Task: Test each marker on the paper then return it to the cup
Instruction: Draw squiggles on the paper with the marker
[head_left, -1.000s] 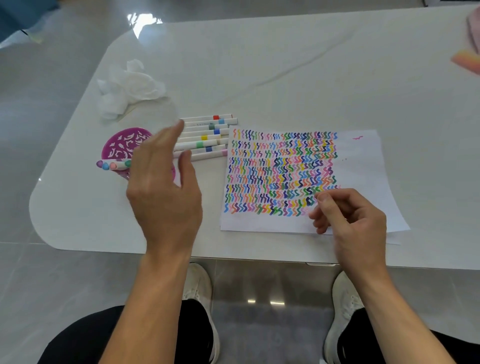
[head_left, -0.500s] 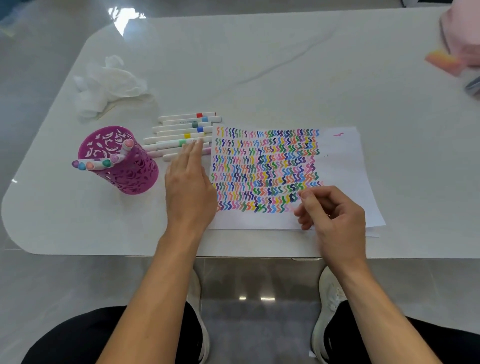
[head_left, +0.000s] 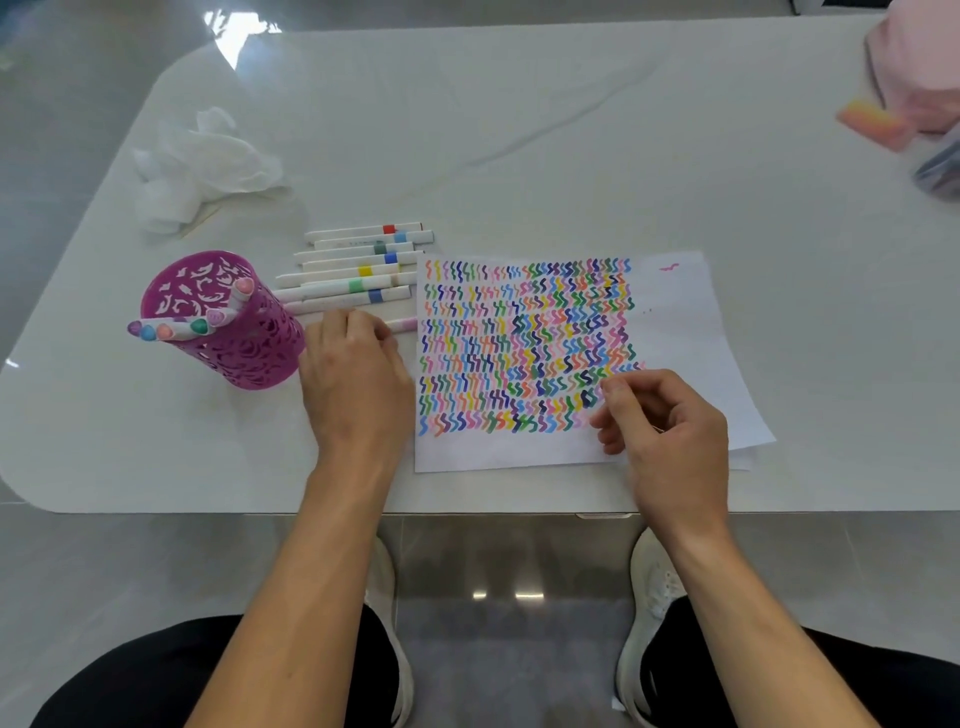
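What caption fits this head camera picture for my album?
Left hand reaches for a pink marker beside the purple cup; right hand rests on squiggle-covered paper.

You're sitting at the table (head_left: 519, 130). Paper (head_left: 675, 332) is lying in front of you, right of centre. A row of markers (head_left: 358, 270) is lying just left of the paper's far corner. The cup (head_left: 249, 338) is standing left of those, several markers leaning in it. Crumpled tissue (head_left: 208, 161) is sitting behind the cup. Your left hand (head_left: 353, 384) is resting between cup and paper, your right hand (head_left: 665, 431) on the paper's near right part.
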